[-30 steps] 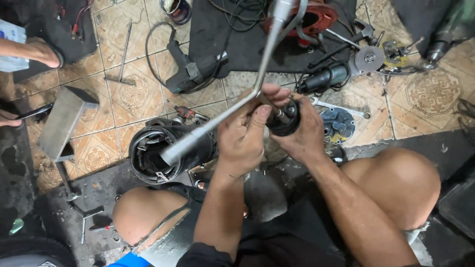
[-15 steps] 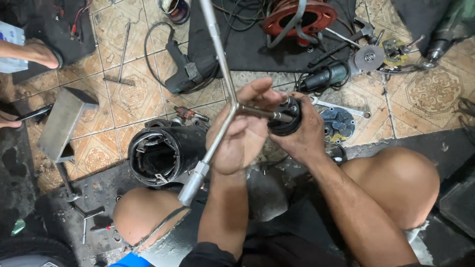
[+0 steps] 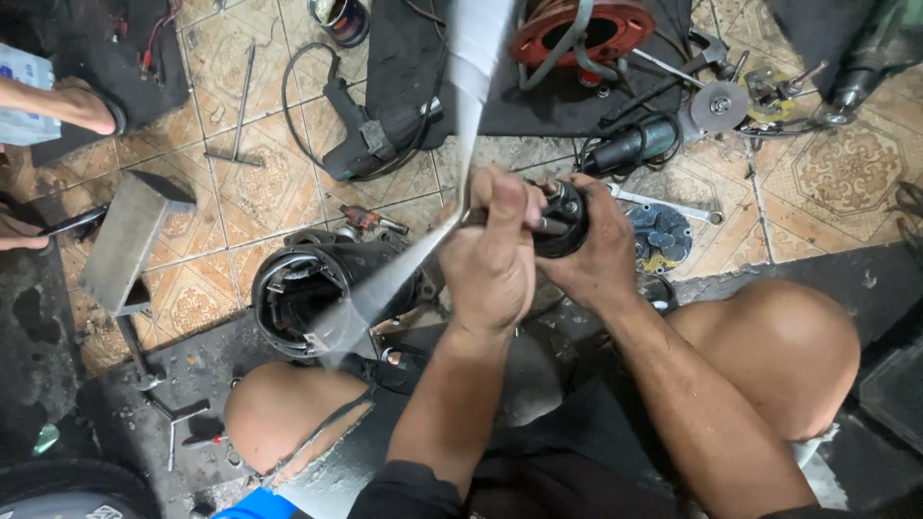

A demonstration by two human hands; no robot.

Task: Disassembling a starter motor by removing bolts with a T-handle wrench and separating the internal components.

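My left hand (image 3: 495, 255) grips the hub of a silver Y-shaped socket wrench (image 3: 466, 58), whose arms are blurred with motion. One arm points up the frame, another slants down-left over the motor housing. My right hand (image 3: 596, 255) holds a small black cylindrical part (image 3: 562, 216) with a metal shaft end, and the wrench's third arm meets it. Both hands are pressed close together above my knees. A black round motor housing (image 3: 298, 293) lies open-ended on the floor to the left.
An angle grinder (image 3: 663, 130), a black power drill (image 3: 370, 135), a red cable reel (image 3: 586, 29), a spanner (image 3: 673, 204) and a metal block (image 3: 125, 240) lie on the tiled floor. Another person's feet (image 3: 67, 101) are at the left edge.
The Y-shaped wrench has spun in my left hand; its long arms have swung round to new angles. My right hand has kept hold of the black part in about the same place.
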